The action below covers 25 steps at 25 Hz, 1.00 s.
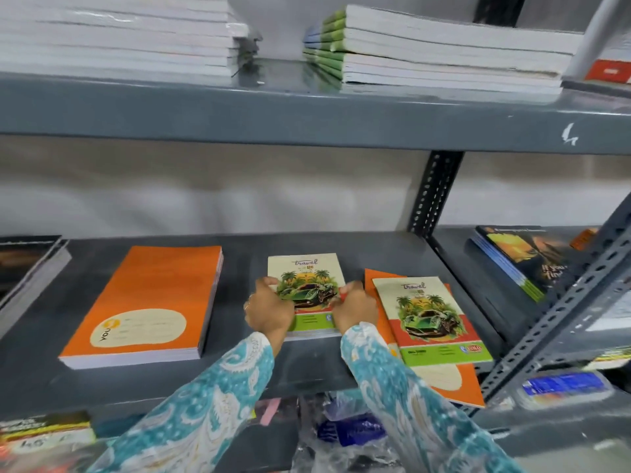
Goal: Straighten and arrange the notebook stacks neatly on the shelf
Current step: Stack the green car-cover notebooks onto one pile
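On the grey middle shelf (239, 370) lies a small stack of "travel" notebooks (305, 268) with a green car on the cover. My left hand (268, 310) grips its left edge and my right hand (355, 310) grips its right edge. To the left sits a squared stack of orange notebooks (150, 302). To the right a loose "travel" notebook (432, 319) lies askew on top of tilted orange notebooks (467, 384) that overhang the shelf's front edge.
A dark notebook stack (24, 271) sits at the far left. The upper shelf (307, 114) holds two tall white-edged stacks. A perforated upright (433, 192) divides the bays; dark-covered notebooks (526, 257) lie in the right bay. Plastic-wrapped items (345, 435) show on the shelf below.
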Tool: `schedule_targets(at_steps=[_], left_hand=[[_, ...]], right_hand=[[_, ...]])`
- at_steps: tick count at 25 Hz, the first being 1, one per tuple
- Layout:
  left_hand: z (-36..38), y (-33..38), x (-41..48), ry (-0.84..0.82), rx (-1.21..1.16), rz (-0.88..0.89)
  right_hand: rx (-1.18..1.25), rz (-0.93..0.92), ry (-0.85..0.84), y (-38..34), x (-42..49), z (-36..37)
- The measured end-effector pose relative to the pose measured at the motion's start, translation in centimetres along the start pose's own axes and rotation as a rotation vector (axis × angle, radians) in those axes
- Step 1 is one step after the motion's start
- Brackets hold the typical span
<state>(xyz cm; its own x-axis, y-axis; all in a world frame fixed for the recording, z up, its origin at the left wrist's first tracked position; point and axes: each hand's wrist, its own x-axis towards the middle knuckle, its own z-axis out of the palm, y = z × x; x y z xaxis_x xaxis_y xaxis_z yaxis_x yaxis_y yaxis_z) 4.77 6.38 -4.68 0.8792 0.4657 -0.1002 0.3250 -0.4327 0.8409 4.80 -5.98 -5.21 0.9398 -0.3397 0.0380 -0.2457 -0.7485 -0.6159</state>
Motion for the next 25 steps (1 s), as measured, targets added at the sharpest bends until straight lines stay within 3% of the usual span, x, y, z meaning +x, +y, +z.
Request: schedule_targets(at_steps=[3, 6, 9, 11, 13, 16, 20, 22, 25], left_hand=[[0.3, 0.7, -0.6, 0.006, 0.151, 0.033], [2.5, 2.7, -2.5, -0.037, 0.112, 0.209], [5.3, 5.2, -6.0, -0.419, -0.157, 0.18], [7.4, 6.3, -8.8, -0.727, -0.232, -0.031], [8.9, 7.0, -10.5, -0.827, -0.21, -0.201], [9.9, 7.6, -10.9, -0.795, -0.213, -0.231], [9.7, 8.1, -9.5, -0.727, -0.408, -0.273], [9.0, 8.1, -8.3, -0.62, -0.431, -0.2], [6.4, 6.6, -5.4, -0.401, -0.358, -0.09]], right_hand=[[-0.02, -0.053, 0.021, 0.8, 0.3, -0.8], [-0.224, -0.009, 0.138, 5.2, 1.5, -4.2], [-0.37, 0.266, 0.101, 10.5, 1.8, -7.4], [-0.298, 0.4, 0.012, 12.2, 1.5, -8.6], [-0.26, 0.404, -0.013, 12.6, 1.2, -9.0], [-0.239, 0.452, 0.076, 12.5, 0.5, -9.1], [-0.091, 0.505, 0.272, 11.5, -0.1, -9.5], [-0.02, 0.425, 0.319, 9.7, 0.3, -9.3], [0.036, 0.163, 0.312, 5.9, 1.1, -7.6]])
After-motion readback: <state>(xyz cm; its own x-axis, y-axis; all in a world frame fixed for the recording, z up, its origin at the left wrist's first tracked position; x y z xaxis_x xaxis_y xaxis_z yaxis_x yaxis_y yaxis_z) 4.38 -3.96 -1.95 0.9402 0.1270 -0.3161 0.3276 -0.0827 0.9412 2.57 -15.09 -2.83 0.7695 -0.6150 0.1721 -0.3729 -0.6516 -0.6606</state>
